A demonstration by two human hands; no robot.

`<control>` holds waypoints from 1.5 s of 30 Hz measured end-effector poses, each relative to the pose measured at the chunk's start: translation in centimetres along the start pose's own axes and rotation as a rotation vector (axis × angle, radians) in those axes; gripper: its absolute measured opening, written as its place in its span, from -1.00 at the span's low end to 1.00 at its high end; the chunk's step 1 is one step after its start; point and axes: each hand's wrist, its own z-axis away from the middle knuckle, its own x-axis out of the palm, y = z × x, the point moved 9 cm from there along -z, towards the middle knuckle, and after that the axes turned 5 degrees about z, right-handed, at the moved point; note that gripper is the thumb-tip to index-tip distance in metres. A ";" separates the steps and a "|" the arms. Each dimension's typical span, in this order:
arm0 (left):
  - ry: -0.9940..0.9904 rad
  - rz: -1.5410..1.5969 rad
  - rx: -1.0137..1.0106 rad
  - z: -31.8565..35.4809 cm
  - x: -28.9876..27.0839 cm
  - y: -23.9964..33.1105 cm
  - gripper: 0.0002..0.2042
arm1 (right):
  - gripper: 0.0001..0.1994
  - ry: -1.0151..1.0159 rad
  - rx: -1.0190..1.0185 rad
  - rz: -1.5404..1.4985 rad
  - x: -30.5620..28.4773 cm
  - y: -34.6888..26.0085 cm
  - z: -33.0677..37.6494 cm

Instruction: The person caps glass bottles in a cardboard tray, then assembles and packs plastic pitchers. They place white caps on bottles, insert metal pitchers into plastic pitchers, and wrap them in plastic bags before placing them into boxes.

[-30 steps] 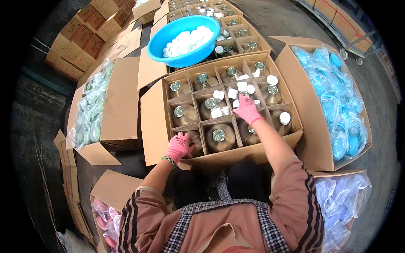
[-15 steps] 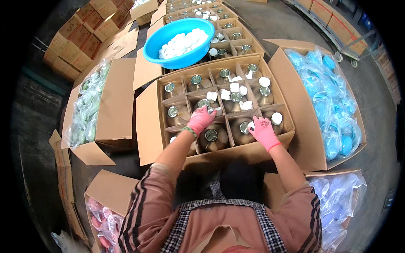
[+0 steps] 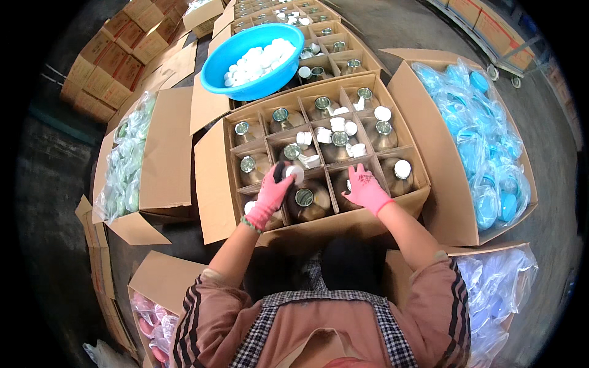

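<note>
A divided cardboard box [image 3: 215,178] in front of me holds clear glass bottles [image 3: 304,197], one to a compartment. My left hand [image 3: 269,195], in a pink glove with dark fingertips, is closed on a white cap [image 3: 296,174] above the near-left part of the box. My right hand [image 3: 368,191], also pink-gloved, bends over a bottle in the front row, with thumb and finger around a white cap [image 3: 349,184]; that bottle's mouth is mostly hidden. Loose white caps [image 3: 337,124] lie among the bottle necks in the middle. A white cap [image 3: 402,169] sits on the front-right bottle.
A blue basin [image 3: 211,73] of white caps rests beyond, on another divided box of bottles. Open cartons hold bagged green lids [image 3: 126,162] at left, blue lids [image 3: 472,147] at right, pink lids [image 3: 153,325] near left, and purple lids [image 3: 485,300] near right.
My left hand has drawn back toward me from the middle bottles, now with a white cap in its fingers. My right hand has shifted slightly left over the front-row bottle's mouth.
</note>
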 end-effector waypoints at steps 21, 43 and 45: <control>-0.538 -1.339 0.023 1.3 8.7 -3.3 -0.50 | -0.48 0.007 0.044 0.197 1.1 -0.7 -1.7; -0.374 -0.215 -0.256 -9.8 6.7 -8.1 -0.56 | -0.62 -0.392 0.001 0.077 1.3 3.9 -11.9; -0.276 -0.356 -0.072 -7.8 6.2 -2.9 -0.53 | -0.68 -0.307 0.061 0.091 1.1 4.4 -11.9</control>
